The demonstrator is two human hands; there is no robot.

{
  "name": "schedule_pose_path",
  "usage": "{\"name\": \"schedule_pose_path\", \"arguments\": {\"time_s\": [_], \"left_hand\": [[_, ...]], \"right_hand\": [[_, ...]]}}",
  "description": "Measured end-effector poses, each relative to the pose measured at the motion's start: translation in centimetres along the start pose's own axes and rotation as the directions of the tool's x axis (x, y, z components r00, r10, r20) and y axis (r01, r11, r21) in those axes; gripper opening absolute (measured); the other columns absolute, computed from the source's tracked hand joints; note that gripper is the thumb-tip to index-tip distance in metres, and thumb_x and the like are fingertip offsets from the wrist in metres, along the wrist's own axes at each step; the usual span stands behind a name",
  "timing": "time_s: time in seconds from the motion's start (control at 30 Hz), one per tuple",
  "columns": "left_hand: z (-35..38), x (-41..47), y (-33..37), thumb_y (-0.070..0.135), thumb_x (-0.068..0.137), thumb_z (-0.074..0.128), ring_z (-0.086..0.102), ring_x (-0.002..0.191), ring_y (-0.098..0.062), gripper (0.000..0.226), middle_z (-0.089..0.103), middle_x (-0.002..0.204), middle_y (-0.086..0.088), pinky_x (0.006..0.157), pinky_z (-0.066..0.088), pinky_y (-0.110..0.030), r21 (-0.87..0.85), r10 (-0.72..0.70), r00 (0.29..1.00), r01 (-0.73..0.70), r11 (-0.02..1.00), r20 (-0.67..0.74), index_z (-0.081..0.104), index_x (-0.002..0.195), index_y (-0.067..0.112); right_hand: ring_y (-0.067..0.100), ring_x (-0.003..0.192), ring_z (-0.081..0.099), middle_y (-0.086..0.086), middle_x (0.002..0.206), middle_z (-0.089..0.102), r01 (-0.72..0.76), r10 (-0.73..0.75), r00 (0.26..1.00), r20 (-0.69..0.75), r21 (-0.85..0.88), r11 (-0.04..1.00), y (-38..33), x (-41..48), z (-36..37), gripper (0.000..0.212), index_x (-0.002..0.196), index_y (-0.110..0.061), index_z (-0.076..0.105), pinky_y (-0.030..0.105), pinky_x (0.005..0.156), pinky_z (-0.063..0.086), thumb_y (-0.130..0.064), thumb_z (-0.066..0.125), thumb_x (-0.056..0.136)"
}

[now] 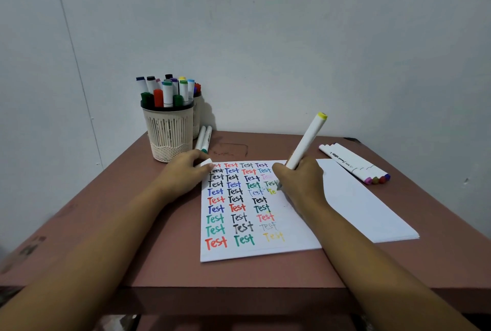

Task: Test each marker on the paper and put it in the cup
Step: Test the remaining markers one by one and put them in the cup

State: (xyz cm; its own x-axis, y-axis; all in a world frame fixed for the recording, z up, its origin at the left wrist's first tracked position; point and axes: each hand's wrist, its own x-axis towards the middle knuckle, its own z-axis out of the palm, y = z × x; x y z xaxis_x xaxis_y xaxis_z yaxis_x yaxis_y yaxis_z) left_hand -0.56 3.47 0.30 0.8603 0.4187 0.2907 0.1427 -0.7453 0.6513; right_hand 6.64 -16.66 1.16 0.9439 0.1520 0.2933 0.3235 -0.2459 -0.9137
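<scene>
My right hand (299,183) grips a white marker with a yellow end (308,139), its tip down on the paper (265,248) beside a half-written yellow-green "Te". The sheet carries several columns of coloured "Test" words. My left hand (186,171) rests at the paper's top left corner and holds a white marker cap (206,162). A beige slotted cup (170,131) packed with several markers stands at the table's back left.
A second cup (197,115) stands behind the first. Two markers (204,138) lie beside the cups. Several more markers (356,164) lie at the back right. A stack of blank sheets (372,208) sits under the written one. The wall stands close behind the brown table (106,224).
</scene>
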Motion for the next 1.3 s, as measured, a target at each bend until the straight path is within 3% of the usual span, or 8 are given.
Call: {"name": "schedule_pose_path", "arguments": {"time_s": [0.13, 0.3, 0.4, 0.5, 0.67, 0.9, 1.17, 1.3], "left_hand": [[-0.05, -0.05, 0.02, 0.028, 0.092, 0.055, 0.053, 0.096, -0.013, 0.024, 0.061, 0.112, -0.001, 0.077, 0.036, -0.025, 0.006, 0.000, 1.000, 0.000, 1.000, 0.002, 0.061, 0.111, 0.015], [-0.06, -0.13, 0.02, 0.027, 0.092, 0.055, 0.052, 0.095, -0.012, 0.024, 0.060, 0.112, 0.000, 0.078, 0.036, -0.024, 0.005, -0.004, 1.000, 0.004, 1.000, -0.001, 0.061, 0.112, 0.015], [-0.04, -0.09, 0.02, 0.027, 0.092, 0.055, 0.052, 0.095, -0.012, 0.023, 0.060, 0.110, 0.000, 0.077, 0.035, -0.024, 0.004, 0.002, 1.000, -0.002, 1.000, -0.002, 0.061, 0.111, 0.015], [-0.04, -0.05, -0.04, 0.027, 0.092, 0.055, 0.053, 0.095, -0.012, 0.022, 0.060, 0.109, 0.001, 0.077, 0.036, -0.024, 0.001, 0.003, 1.000, -0.003, 1.000, 0.000, 0.062, 0.110, 0.015], [-0.01, -0.10, 0.09, 0.027, 0.092, 0.055, 0.052, 0.095, -0.011, 0.022, 0.059, 0.108, 0.002, 0.077, 0.035, -0.024, -0.001, -0.002, 1.000, 0.002, 1.000, -0.001, 0.061, 0.110, 0.016], [-0.07, -0.13, 0.11, 0.027, 0.092, 0.054, 0.052, 0.097, -0.013, 0.024, 0.060, 0.114, -0.001, 0.079, 0.036, -0.025, 0.010, 0.002, 1.000, -0.002, 1.000, 0.002, 0.061, 0.112, 0.014], [0.00, -0.12, 0.11, 0.027, 0.093, 0.053, 0.051, 0.096, -0.012, 0.025, 0.060, 0.116, -0.002, 0.079, 0.036, -0.024, 0.033, 0.011, 1.000, -0.011, 0.999, -0.002, 0.060, 0.114, 0.015], [0.08, -0.24, 0.19, 0.027, 0.094, 0.050, 0.049, 0.095, -0.011, 0.026, 0.060, 0.118, -0.003, 0.078, 0.034, -0.023, 0.035, 0.032, 0.999, -0.031, 0.999, -0.031, 0.059, 0.115, 0.014]], "right_hand": [[0.017, 0.051, 0.058, 0.001, 0.060, 0.051, -0.007, 0.007, 1.000, 0.027, -0.016, 1.000, 0.03, 0.03, -0.14, 0.023, 0.066, -0.013, 0.044, 0.029, 0.053, 0.050, -0.007, 0.062, 0.079], [0.021, 0.057, 0.057, 0.004, 0.065, 0.052, -0.006, 0.006, 1.000, 0.008, -0.037, 0.999, -0.01, 0.09, -0.02, 0.024, 0.065, -0.014, 0.044, 0.025, 0.049, 0.046, -0.009, 0.061, 0.081], [0.013, 0.049, 0.054, 0.000, 0.061, 0.050, -0.013, 0.013, 1.000, 0.016, -0.032, 0.999, -0.05, 0.06, -0.12, 0.025, 0.065, -0.014, 0.043, 0.022, 0.045, 0.044, -0.008, 0.062, 0.081], [0.020, 0.053, 0.058, 0.003, 0.061, 0.052, -0.028, 0.028, 0.999, -0.045, 0.004, 1.000, 0.22, 0.25, -0.17, 0.024, 0.064, -0.012, 0.043, 0.029, 0.052, 0.049, -0.009, 0.061, 0.080], [0.022, 0.056, 0.059, 0.015, 0.070, 0.063, -0.019, 0.017, 0.998, -0.058, -0.037, 0.999, 0.46, 0.35, -0.07, 0.019, 0.066, -0.010, 0.047, 0.024, 0.049, 0.044, -0.010, 0.060, 0.080], [0.017, 0.049, 0.051, 0.005, 0.064, 0.055, -0.032, 0.030, 0.999, -0.033, -0.064, 0.997, 0.54, 0.48, 0.03, 0.020, 0.065, -0.011, 0.045, 0.023, 0.045, 0.041, -0.012, 0.057, 0.082], [0.018, 0.052, 0.056, 0.010, 0.068, 0.060, -0.027, 0.025, 0.999, -0.042, -0.033, 0.999, 0.55, 0.37, 0.07, 0.013, 0.071, -0.006, 0.051, 0.022, 0.046, 0.044, -0.011, 0.059, 0.080], [0.023, 0.061, 0.058, 0.009, 0.070, 0.057, -0.054, 0.055, 0.995, -0.082, 0.022, 0.998, 0.58, 0.58, 0.05, 0.017, 0.070, -0.010, 0.047, 0.030, 0.056, 0.047, -0.012, 0.059, 0.082]]}}
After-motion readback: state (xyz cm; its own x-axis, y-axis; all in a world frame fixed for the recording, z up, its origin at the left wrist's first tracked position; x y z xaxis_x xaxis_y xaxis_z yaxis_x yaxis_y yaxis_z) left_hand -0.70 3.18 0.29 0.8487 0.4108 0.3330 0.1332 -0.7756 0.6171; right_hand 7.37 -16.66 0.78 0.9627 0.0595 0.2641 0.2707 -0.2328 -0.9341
